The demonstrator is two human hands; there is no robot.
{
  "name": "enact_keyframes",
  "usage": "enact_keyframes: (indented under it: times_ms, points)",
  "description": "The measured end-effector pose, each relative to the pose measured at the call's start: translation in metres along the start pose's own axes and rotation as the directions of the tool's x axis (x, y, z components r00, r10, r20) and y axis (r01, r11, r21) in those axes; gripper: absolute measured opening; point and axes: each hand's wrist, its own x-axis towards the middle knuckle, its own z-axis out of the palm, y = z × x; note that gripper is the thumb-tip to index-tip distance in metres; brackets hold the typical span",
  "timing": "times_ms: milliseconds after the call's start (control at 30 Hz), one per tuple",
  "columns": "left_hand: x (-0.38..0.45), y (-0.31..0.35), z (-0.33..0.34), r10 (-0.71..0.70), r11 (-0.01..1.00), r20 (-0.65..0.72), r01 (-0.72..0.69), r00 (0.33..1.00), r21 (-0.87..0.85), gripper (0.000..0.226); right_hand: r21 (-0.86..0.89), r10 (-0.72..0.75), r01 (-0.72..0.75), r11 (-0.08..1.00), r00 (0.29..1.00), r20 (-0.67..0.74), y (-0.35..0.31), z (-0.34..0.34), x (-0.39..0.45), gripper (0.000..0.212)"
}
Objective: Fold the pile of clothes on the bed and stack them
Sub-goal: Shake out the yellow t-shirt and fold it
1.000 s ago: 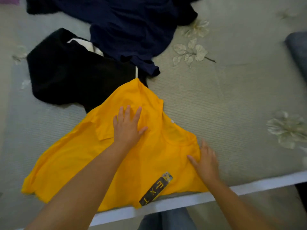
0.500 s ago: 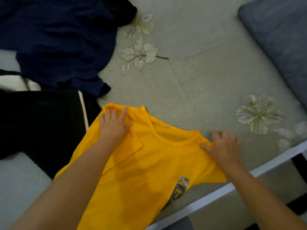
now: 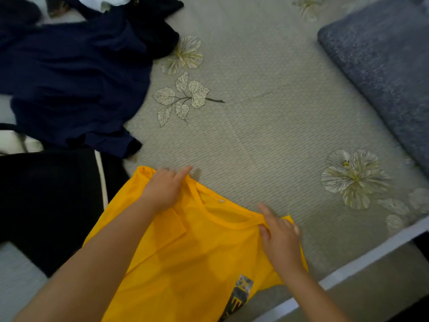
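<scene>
Both your forearms were bare and reached forward from the bottom edge. Your left hand (image 3: pixel 163 190) lay palm-down, knuckles bent, index finger pointing forward-right. Your right hand (image 3: pixel 279 240) sat nearer and to the right, palm-down, thumb tucked in, index finger extended forward-left.

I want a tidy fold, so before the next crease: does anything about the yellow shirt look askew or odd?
Yes. The yellow shirt lies slanted to the bed edge, and its lower part hangs past it. One sleeve is already folded in under the left hand; the right hand pinches the other shoulder. Nothing looks torn or stained.
</scene>
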Motion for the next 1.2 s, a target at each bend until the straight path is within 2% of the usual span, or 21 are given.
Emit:
enact_keyframes:
  times_ms: [67, 133, 267, 333, 400, 500, 600, 633, 733, 867, 933, 1033, 1200]
  points:
    - [-0.007, -0.004, -0.007, -0.080, 0.987, 0.088, 0.091, 0.993, -0.136, 0.051, 0.224, 0.001, -0.009, 0.975, 0.999, 0.038, 0.005, -0.009, 0.004, 0.038]
    - [-0.017, -0.005, -0.023, -0.095, 0.979, 0.065, 0.105, 0.993, -0.177, 0.058, 0.396, -0.010, -0.012, 0.918, 0.999, 0.054, 0.007, -0.019, 0.012, 0.037]
    - [-0.046, -0.010, -0.074, -0.052, 0.999, -0.056, 0.053, 0.997, 0.013, 0.069, 0.518, -0.145, 0.120, 0.847, 0.989, 0.008, 0.002, -0.047, 0.039, 0.028]
    - [-0.067, -0.011, -0.112, -0.092, 0.992, -0.161, 0.104, 0.983, 0.072, 0.068, 0.525, -0.221, 0.219, 0.823, 0.973, -0.060, -0.007, -0.071, 0.055, 0.036]
    - [-0.089, -0.008, -0.150, -0.130, 0.984, -0.262, 0.157, 0.956, 0.088, 0.067, 0.465, -0.324, 0.365, 0.806, 0.931, -0.168, -0.020, -0.099, 0.071, 0.039]
    - [-0.131, -0.002, -0.204, -0.113, 0.967, -0.402, 0.193, 0.909, 0.164, 0.065, 0.312, -0.446, 0.536, 0.785, 0.837, -0.317, -0.044, -0.149, 0.091, 0.038]
    - [-0.184, 0.005, -0.246, 0.021, 0.940, -0.575, 0.180, 0.818, 0.289, 0.043, 0.046, -0.563, 0.637, 0.769, 0.711, -0.421, -0.068, -0.204, 0.100, 0.042]
    - [-0.203, 0.009, -0.258, 0.079, 0.921, -0.608, 0.176, 0.790, 0.349, 0.051, -0.052, -0.599, 0.642, 0.765, 0.679, -0.424, -0.076, -0.224, 0.100, 0.044]
    - [-0.255, 0.027, -0.281, 0.136, 0.843, -0.689, 0.282, 0.712, 0.458, 0.064, -0.269, -0.652, 0.600, 0.753, 0.626, -0.429, -0.092, -0.281, 0.092, 0.050]
    - [-0.310, 0.072, -0.297, 0.211, 0.750, -0.848, 0.477, 0.486, 0.459, 0.063, -0.373, -0.610, 0.483, 0.793, 0.622, -0.491, -0.102, -0.351, 0.072, 0.062]
    - [-0.331, 0.099, -0.302, 0.238, 0.691, -0.885, 0.570, 0.399, 0.443, 0.061, -0.377, -0.573, 0.432, 0.820, 0.627, -0.528, -0.105, -0.385, 0.058, 0.068]
    - [-0.360, 0.132, -0.313, 0.180, 0.699, -0.927, 0.620, 0.328, 0.355, 0.062, -0.414, -0.593, 0.424, 0.805, 0.587, -0.551, -0.104, -0.431, 0.035, 0.071]
    - [-0.386, 0.172, -0.326, 0.211, 0.704, -0.956, 0.647, 0.205, 0.294, 0.065, -0.522, -0.630, 0.354, 0.776, 0.479, -0.612, -0.092, -0.496, 0.000, 0.069]
